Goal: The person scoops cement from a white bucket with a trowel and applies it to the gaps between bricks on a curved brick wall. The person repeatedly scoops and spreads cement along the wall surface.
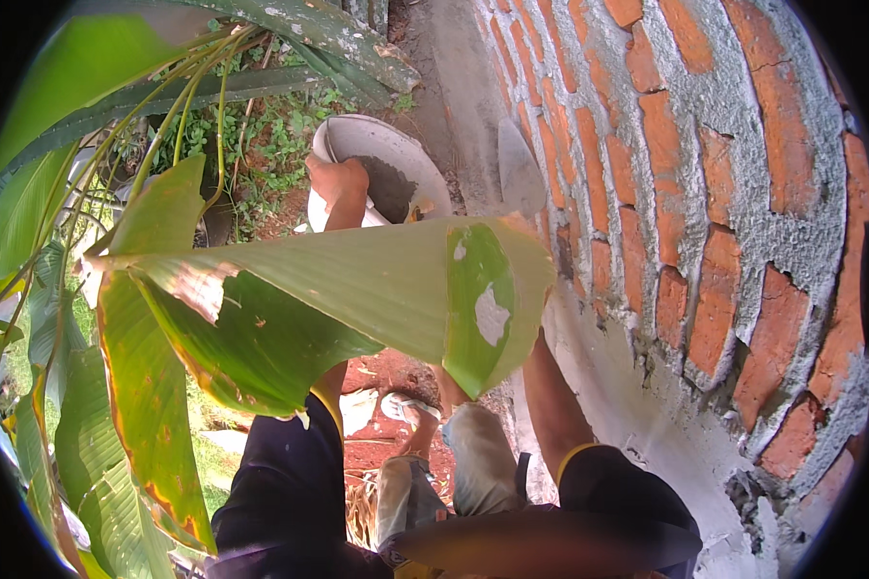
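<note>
My left hand (340,183) is closed on the near left rim of a pale bucket (433,179), which is tilted and holds wet grey mortar (384,188). Beside the brick wall, the flat grey blade of a trowel (518,172) points away from me, in line with my right forearm (555,400). A large green leaf (338,280) crosses in front of me and hides most of my right hand and the trowel's handle. The blade stands out past the leaf's tip, to the right of the bucket.
A brick wall (661,183) with rough grey mortar joints rises along the right. A cement ledge (637,405) runs along its foot. Broad plant leaves (97,444) crowd the left side. Below are reddish ground (377,372) and my sandalled foot (410,407).
</note>
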The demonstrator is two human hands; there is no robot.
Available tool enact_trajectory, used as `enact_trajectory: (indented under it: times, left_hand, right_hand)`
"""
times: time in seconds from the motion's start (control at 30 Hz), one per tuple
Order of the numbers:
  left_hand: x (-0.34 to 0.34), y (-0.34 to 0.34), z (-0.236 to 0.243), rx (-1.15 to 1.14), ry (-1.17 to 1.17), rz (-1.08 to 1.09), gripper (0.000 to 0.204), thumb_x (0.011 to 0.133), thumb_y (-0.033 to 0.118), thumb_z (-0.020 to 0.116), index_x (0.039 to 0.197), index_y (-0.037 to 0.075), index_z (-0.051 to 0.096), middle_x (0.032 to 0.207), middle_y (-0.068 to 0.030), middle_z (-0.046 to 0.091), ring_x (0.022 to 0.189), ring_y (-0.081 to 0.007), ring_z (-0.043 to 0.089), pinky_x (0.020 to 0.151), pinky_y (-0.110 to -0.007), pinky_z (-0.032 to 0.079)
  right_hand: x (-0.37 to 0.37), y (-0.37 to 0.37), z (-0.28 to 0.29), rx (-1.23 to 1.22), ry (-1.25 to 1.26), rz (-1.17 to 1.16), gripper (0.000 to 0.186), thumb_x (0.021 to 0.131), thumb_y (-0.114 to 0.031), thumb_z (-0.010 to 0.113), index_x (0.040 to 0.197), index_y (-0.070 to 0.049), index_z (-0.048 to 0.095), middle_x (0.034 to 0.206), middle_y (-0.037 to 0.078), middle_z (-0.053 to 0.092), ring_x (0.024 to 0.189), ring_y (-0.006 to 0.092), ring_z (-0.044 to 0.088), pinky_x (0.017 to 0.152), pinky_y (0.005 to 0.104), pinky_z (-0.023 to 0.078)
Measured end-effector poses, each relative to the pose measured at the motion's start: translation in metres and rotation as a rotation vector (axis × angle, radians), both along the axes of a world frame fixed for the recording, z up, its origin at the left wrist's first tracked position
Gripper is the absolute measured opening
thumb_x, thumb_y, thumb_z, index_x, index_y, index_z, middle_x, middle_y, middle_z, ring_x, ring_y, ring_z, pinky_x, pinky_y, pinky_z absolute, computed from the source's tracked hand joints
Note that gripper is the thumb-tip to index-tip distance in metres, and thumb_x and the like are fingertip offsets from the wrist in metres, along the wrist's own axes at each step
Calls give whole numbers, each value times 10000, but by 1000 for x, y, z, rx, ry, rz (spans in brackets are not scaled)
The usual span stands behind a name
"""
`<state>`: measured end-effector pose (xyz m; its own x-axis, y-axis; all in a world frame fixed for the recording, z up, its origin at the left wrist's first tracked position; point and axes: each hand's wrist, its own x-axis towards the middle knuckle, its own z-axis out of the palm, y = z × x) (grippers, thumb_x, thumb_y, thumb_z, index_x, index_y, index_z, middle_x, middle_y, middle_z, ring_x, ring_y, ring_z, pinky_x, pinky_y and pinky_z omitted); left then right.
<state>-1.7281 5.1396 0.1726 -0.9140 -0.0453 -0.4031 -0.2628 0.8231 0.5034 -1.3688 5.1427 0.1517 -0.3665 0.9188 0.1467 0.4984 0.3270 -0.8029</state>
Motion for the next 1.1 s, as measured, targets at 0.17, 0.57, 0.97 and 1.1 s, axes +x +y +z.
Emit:
enact_trajectory:
  times: [0.17, 0.57, 0.97, 1.1]
  left_hand:
    - [17, -45, -2, -9, 180, 63, 494, 728, 95, 564, 1212, 5, 533, 1024, -301, 649, 1016, -468, 616, 925, -524, 473]
    - [138, -288, 3, 21, -22, 33, 608, 747, 189, 658, 1323, 109, 479, 1011, -264, 653, 950, -437, 654, 856, -468, 525]
    - [304, -639, 195, -189, -328, 760, 548, 765, 75, 655, 1245, -2, 401, 1223, -236, 527, 1099, -394, 598, 921, -454, 505]
    - [378, -733, 230, -242, -250, 1088, 520, 758, 45, 678, 1206, 31, 415, 1222, -184, 505, 1153, -363, 560, 920, -448, 519]
  right_hand:
    - [58, -107, 59, -309, -204, 6, 566, 771, 67, 600, 1331, 16, 534, 1030, 139, 684, 854, 182, 656, 764, 299, 510]
    - [190, -245, 156, -616, -566, -138, 627, 712, -23, 662, 1326, 16, 544, 1051, 166, 684, 855, 258, 661, 795, 336, 521]
    - [203, -205, 242, -159, -901, 806, 310, 730, -132, 711, 972, 52, 652, 715, 164, 655, 592, 302, 634, 560, 416, 510]
    - [101, -180, 267, -153, -971, 1130, 293, 744, -149, 706, 956, 46, 655, 706, 155, 650, 577, 287, 626, 542, 406, 499]
